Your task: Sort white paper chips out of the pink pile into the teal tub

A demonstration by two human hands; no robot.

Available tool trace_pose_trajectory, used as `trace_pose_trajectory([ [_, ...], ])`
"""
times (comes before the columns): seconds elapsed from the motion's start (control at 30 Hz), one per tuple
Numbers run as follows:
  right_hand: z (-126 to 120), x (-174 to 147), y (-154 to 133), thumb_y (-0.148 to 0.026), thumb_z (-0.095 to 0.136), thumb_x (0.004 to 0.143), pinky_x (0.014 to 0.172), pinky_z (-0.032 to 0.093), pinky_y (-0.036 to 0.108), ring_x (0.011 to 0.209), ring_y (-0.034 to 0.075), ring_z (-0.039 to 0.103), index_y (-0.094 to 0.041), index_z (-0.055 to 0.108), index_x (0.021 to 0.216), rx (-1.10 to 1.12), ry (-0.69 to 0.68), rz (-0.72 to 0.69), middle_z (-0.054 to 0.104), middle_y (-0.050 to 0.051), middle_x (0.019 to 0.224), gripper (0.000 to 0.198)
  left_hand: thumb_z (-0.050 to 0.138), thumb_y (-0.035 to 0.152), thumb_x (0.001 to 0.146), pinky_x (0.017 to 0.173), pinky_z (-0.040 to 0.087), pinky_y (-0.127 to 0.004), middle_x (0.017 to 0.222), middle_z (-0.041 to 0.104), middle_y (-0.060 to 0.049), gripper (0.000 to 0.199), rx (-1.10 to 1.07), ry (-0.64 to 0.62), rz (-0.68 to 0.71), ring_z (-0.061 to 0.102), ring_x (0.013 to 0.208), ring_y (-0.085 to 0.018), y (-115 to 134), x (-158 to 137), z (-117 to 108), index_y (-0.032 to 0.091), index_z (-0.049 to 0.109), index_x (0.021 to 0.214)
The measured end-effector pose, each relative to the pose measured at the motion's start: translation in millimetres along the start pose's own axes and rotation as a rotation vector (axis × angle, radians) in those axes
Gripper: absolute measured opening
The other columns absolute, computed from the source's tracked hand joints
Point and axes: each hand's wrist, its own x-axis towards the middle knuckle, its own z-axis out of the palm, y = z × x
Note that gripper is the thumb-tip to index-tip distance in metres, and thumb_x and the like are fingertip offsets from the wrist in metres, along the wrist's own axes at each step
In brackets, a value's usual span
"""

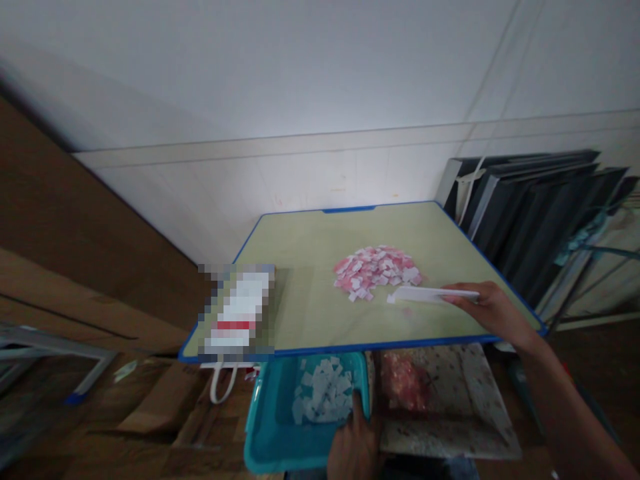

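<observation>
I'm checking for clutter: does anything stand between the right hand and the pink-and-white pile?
Only the flat white strip held in the right hand, and a small white piece at its tip, near the pink-and-white pile. Nothing else visible stands between.

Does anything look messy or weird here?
Yes, a bit. The tray beside the teal bin has dark blotches, so it looks dirty. At left, a pale scrap seems dropped on the floor.

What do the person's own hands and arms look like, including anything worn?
The bare human right hand wears no glove; its slim right forearm shows no sleeve or wristband. The bare human left hand is also ungloved; any sleeve there is out of view.
</observation>
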Motion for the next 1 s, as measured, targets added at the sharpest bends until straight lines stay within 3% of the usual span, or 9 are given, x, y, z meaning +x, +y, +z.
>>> trace_pose_trajectory([
  [0.17,-5,-5,9,-0.046,0.052,0.075,0.057,0.047,0.025,0.064,0.019,0.062,-0.018,0.069,0.082,0.001,0.005,0.097,0.07,0.001,0.075,0.033,0.061,0.038,0.066,0.063,0.052,-0.04,0.129,0.037,-0.028,0.078,0.008,0.027,-0.004,0.063,0.078,-0.028,1,-1,1,0.032,0.02,0.131],
  [0.27,-7,-7,16,-0.047,0.052,0.074,0.054,0.046,0.024,0.062,0.018,0.061,-0.017,0.069,0.083,0.004,0.019,0.146,0.069,0.0,0.072,0.035,0.063,0.037,0.064,0.063,0.052,-0.04,0.128,0.039,-0.027,0.074,0.005,0.049,-0.007,0.063,0.077,-0.028,1,-2,0,0.033,0.027,0.129],
  [0.47,-11,-11,29,-0.047,0.053,0.073,0.054,0.046,0.025,0.062,0.018,0.061,-0.019,0.07,0.086,-0.006,0.044,0.213,0.069,-0.001,0.07,0.035,0.063,0.033,0.065,0.064,0.052,-0.04,0.13,0.036,-0.028,0.068,0.015,0.01,-0.011,0.063,0.078,-0.028,1,0,0,0.031,0.034,0.127],
  [0.67,-14,-15,32,-0.048,0.053,0.072,0.054,0.047,0.026,0.063,0.019,0.062,-0.018,0.07,0.087,0.0,0.069,0.24,0.07,0.001,0.073,0.038,0.062,0.03,0.066,0.065,0.051,-0.04,0.13,0.035,-0.029,0.079,0.016,-0.004,0.009,0.062,0.08,-0.028,0,0,0,0.033,0.018,0.132],
  [1.0,-23,-15,14,-0.049,0.054,0.071,0.061,0.049,0.028,0.069,0.023,0.063,-0.018,0.071,0.081,-0.011,0.019,0.212,0.071,0.005,0.079,0.037,0.061,0.035,0.067,0.07,0.05,-0.039,0.133,0.033,-0.025,0.076,0.007,-0.053,-0.047,0.061,0.086,-0.028,4,-2,-8,0.034,0.02,0.131],
])
